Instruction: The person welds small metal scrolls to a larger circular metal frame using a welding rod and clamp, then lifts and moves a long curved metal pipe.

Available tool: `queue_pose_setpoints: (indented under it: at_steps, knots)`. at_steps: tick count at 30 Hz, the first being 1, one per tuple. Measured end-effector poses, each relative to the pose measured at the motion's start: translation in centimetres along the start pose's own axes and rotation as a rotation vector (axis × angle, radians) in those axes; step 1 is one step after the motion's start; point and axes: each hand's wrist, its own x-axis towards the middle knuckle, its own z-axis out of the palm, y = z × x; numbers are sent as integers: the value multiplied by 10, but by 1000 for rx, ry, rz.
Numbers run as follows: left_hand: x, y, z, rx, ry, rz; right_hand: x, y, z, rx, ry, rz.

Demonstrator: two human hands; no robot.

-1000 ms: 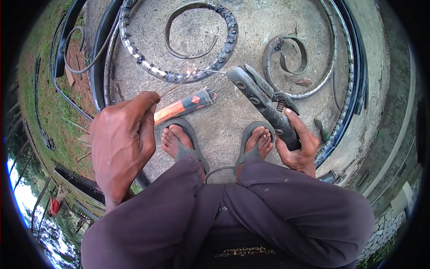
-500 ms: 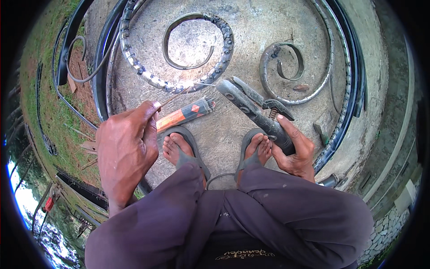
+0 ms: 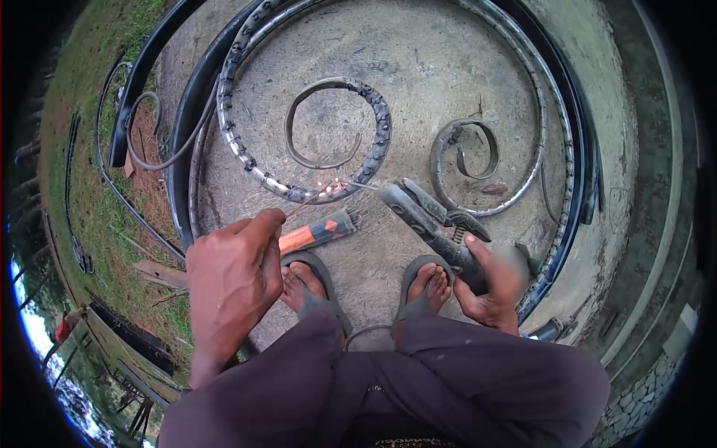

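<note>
Metal curl (image 3: 382, 131) sparks: likely welding. My right grip (image 3: 489, 290) holds the clamp (image 3: 426, 224), my left grip (image 3: 235, 280) pinches thin wire (image 3: 304, 203). Next needs steady holding, I think.

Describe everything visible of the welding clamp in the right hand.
The welding clamp is dark, scuffed and plastic-looking, with a thick handle, a side lever and a coiled spring. The right hand wraps its lower end. It slants toward the upper left; a thin rod juts from its tip toward the glowing spot on the curled metal.
</note>
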Motion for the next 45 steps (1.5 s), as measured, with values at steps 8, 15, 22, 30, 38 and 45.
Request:
queue_pose_setpoints:
  at_steps: [8, 15, 22, 30, 38, 45]
  knots:
    - [0, 2, 3, -62, 37, 33, 1, -2, -2, -22, -13, 27]
    - [2, 1, 6, -46, 10, 46, 1, -1, -4, -26, -32, 31]
    - [2, 1, 6, -35, 0, 60, 3, 3, 0, -41, 47, -57]
    - [4, 2, 7, -13, 12, 48, 1, 0, -6, -23, -65, 64]
    - [-16, -12, -25, 60, 200, -134, -4, 8, -4, -36, 192, -15]
    - [-11, -7, -8, 47, 88, -56, -8, 6, -2, -56, 166, 4]
